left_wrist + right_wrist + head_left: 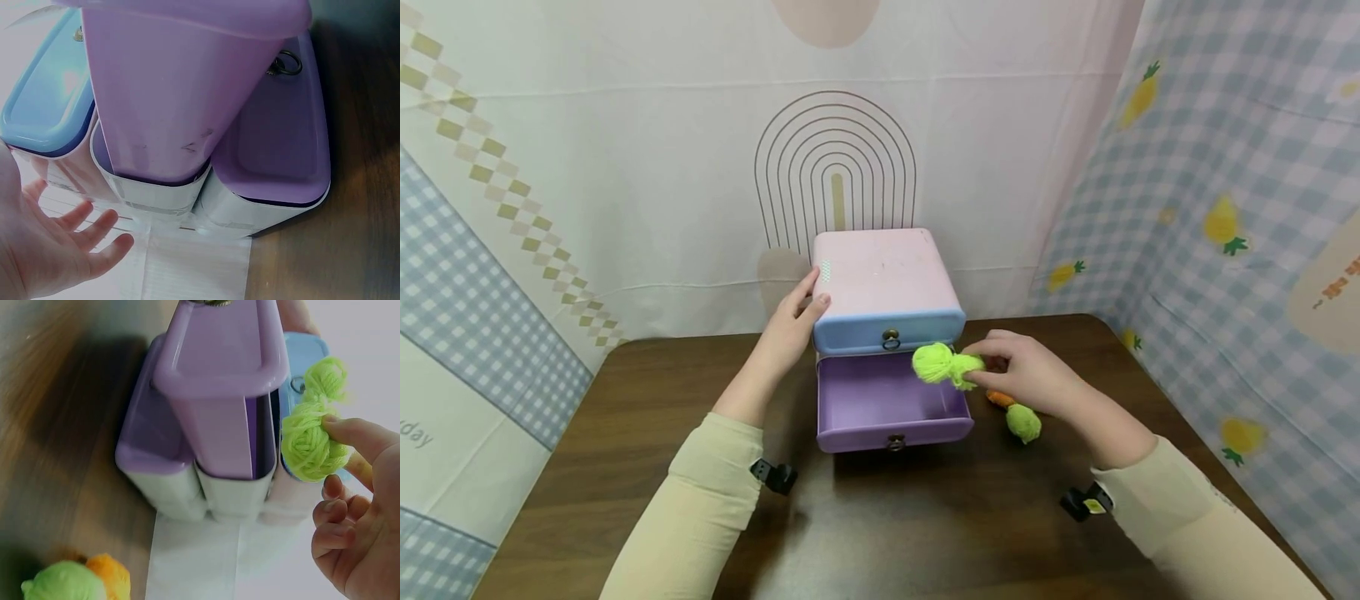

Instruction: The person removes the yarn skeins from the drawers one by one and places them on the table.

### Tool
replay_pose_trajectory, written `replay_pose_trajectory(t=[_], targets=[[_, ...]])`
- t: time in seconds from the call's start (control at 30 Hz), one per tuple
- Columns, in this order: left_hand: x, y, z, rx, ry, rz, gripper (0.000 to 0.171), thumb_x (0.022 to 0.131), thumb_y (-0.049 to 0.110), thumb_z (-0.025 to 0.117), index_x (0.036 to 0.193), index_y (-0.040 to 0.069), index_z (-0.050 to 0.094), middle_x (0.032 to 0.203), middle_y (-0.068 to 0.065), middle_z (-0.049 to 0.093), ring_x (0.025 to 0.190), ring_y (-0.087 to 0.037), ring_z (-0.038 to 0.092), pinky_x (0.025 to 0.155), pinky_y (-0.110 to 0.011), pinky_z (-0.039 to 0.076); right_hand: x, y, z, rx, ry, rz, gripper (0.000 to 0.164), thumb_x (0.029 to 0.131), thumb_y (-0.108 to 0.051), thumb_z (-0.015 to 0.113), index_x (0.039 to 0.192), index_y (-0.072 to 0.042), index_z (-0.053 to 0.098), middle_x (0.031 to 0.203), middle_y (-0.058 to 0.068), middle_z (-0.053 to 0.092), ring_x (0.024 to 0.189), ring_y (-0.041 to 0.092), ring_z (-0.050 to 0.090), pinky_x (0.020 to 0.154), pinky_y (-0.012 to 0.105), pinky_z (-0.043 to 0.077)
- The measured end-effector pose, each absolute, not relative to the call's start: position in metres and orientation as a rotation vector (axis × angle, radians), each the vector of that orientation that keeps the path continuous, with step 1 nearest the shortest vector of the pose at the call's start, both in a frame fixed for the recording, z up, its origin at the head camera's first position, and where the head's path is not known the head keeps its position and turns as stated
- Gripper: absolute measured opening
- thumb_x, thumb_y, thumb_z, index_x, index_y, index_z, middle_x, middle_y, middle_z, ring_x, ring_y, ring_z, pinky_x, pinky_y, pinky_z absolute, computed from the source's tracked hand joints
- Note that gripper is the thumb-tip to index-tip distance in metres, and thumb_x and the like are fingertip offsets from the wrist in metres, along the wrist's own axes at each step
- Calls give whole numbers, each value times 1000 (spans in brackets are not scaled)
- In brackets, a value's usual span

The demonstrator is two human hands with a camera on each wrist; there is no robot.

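Observation:
A small chest of drawers (883, 267) with a pink top has a blue top drawer (850, 333), pushed in, and a purple drawer (865, 437) below, pulled out. Another purple drawer (287, 137) at the bottom is in. My left hand (790, 325) rests at the chest's upper left edge, its fingers extended. Between thumb and fingers, my right hand (1026, 371) pinches a neon yellow-green yarn skein (936, 364), tied in the middle. The skein hangs over the right part of the pulled-out drawer, whose visible floor is bare.
Right of the chest, a green yarn bundle (1023, 423) and an orange yarn piece (1000, 399) lie on the dark wooden table (940, 533), partly under my right hand. A patterned cloth (662, 167) hangs behind the chest and along the sides.

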State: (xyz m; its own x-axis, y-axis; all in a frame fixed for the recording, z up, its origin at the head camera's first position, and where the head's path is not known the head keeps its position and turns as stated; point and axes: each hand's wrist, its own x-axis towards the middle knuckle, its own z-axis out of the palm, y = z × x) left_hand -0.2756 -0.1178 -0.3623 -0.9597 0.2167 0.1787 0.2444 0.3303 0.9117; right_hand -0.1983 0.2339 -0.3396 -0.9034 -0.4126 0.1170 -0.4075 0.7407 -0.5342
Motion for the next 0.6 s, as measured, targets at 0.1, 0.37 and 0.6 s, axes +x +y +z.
replay_pose_trajectory(t=[0.1, 0.37, 0.6], targets=[[-269, -117, -353, -442, -2550, -1764, 62, 105, 33, 47, 159, 16, 22, 152, -21, 35, 131, -40, 46, 106, -53, 39, -197, 245, -344, -668, 2951, -895, 20, 90, -30, 75, 109, -25, 74, 81, -5, 53, 71, 15, 48, 62, 30, 42], [-246, -112, -324, -442, -2573, -1767, 61, 105, 24, 45, 158, 6, 21, 151, -26, 34, 131, -42, 45, 106, -53, 40, -195, 271, -360, -630, 2984, -873, 22, 91, -29, 74, 110, -19, 74, 80, -4, 51, 71, 14, 47, 60, 28, 41], [-245, -112, -324, -447, -2565, -1775, 61, 105, 24, 45, 158, 6, 21, 149, -26, 36, 132, -42, 45, 106, -52, 40, -189, 296, -375, -545, 2979, -882, 27, 92, -34, 71, 111, -15, 74, 81, -3, 51, 73, 14, 47, 58, 28, 42]])
